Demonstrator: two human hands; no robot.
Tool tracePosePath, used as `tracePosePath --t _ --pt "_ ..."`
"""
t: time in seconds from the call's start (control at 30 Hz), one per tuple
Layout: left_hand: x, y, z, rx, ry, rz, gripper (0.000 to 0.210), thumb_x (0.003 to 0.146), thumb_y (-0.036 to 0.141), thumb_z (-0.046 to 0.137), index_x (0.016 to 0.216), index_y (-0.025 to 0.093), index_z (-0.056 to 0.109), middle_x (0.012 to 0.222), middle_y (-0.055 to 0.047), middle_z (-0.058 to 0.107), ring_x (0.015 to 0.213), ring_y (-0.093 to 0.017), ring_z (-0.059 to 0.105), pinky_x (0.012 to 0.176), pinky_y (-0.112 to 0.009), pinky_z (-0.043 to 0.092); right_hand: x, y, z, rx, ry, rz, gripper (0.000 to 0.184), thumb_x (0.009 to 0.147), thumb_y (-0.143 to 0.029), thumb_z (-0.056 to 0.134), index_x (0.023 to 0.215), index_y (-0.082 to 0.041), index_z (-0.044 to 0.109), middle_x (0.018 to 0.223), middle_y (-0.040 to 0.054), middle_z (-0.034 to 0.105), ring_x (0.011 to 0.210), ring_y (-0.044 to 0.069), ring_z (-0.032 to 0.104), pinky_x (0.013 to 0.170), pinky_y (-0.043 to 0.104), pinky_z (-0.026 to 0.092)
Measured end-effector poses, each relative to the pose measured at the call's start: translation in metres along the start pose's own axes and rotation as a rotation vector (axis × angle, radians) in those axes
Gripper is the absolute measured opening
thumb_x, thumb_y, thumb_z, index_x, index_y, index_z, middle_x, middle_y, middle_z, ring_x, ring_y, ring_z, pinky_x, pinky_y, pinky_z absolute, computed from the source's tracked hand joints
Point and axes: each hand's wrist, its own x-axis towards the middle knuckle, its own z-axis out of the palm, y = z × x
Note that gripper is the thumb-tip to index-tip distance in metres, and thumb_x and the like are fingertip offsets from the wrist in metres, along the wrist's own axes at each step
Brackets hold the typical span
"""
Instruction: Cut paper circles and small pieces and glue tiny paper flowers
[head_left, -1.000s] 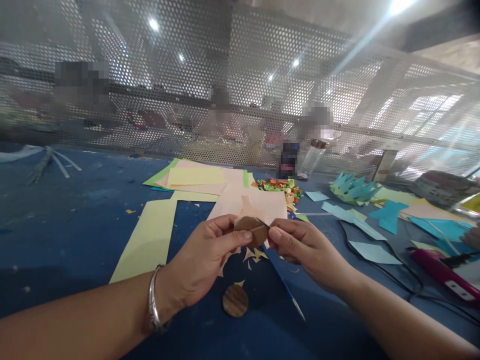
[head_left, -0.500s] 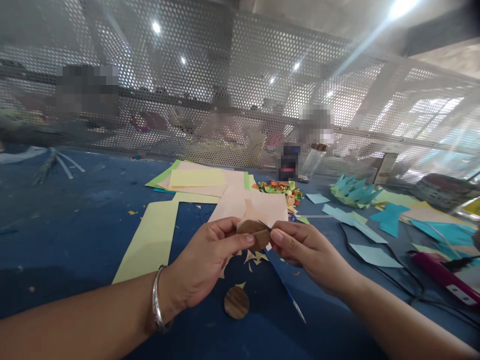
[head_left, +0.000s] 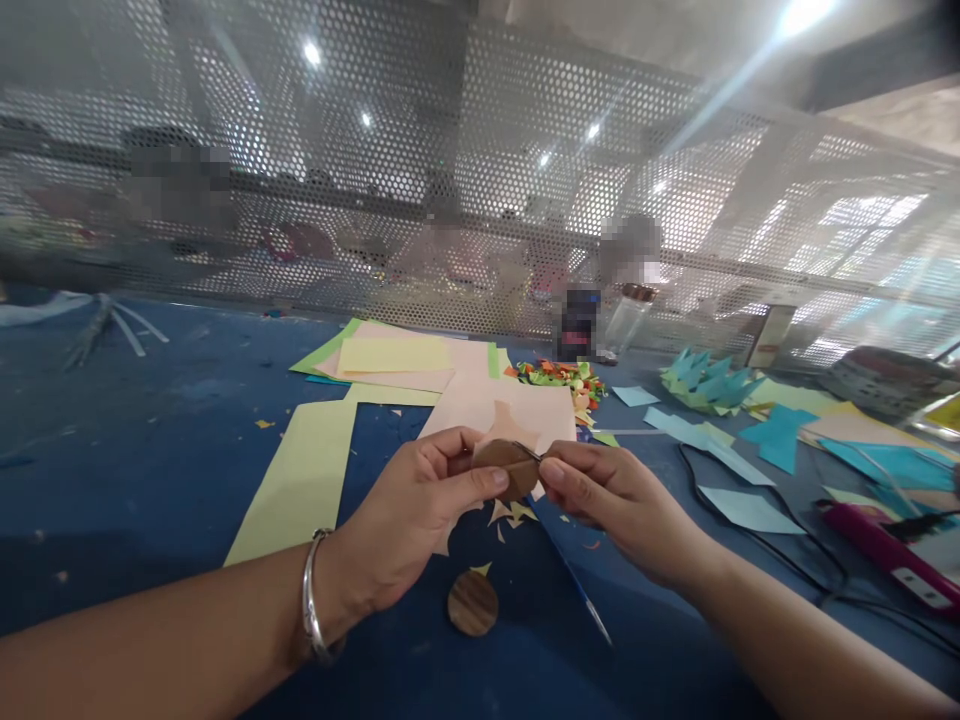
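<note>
My left hand point(head_left: 431, 505) pinches a round brown disc point(head_left: 504, 487) between thumb and fingers, in front of my chest and above the table. At the disc's right edge is my right hand point(head_left: 600, 492), thumb and forefinger pressed together. A thin dark sliver point(head_left: 527, 452) sticks out from those fingertips across the disc's upper right; its kind is unclear. On the table below lies a second disc point(head_left: 472, 603) with a wood-like grain. A slim blue tool with a pale tip point(head_left: 571, 572) rests slantwise under my right hand. Small paper scraps point(head_left: 501, 513) lie beneath the disc.
Behind my hands are pale pink paper point(head_left: 450, 402), a yellow-green sheet point(head_left: 300, 475) and a heap of coloured clippings point(head_left: 566, 376). To the right lie blue paper pieces point(head_left: 780, 437), a spiky paper form point(head_left: 709, 382), black cable and a magenta power strip point(head_left: 885, 555). Perforated metal screen point(head_left: 420, 240) borders the back.
Both hands stay almost in place on the disc. The dark sliver at my right fingertips has shifted very slightly across the disc.
</note>
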Motion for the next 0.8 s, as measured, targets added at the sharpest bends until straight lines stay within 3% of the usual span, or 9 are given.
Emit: tracePosePath --t 0.33,0.8 --pt "0.000 0.001 0.000 -0.021 -0.003 -0.045 0.006 0.082 0.020 0.076 0.087 0.018 0.075 0.088 -0.001 0.073 0.080 -0.011 0.063 0.075 -0.021 0.047 0.000 -0.005 -0.001 -0.077 0.002 -0.004 0.043 0.100 -0.052 0.050 0.073 -0.018 0.053 0.067 -0.0036 0.042 0.058 0.010 0.034 0.053 0.025 0.027" --pt "0.001 0.004 0.000 0.086 0.022 -0.063 0.007 0.079 0.020 0.076 0.084 0.016 0.074 0.086 -0.004 0.072 0.080 -0.015 0.064 0.078 -0.028 0.049 0.000 -0.011 -0.004 -0.210 -0.013 -0.046 0.045 0.101 -0.052 0.046 0.072 -0.018 0.053 0.068 -0.0028 0.042 0.065 0.012 0.041 0.060 0.025 0.033"
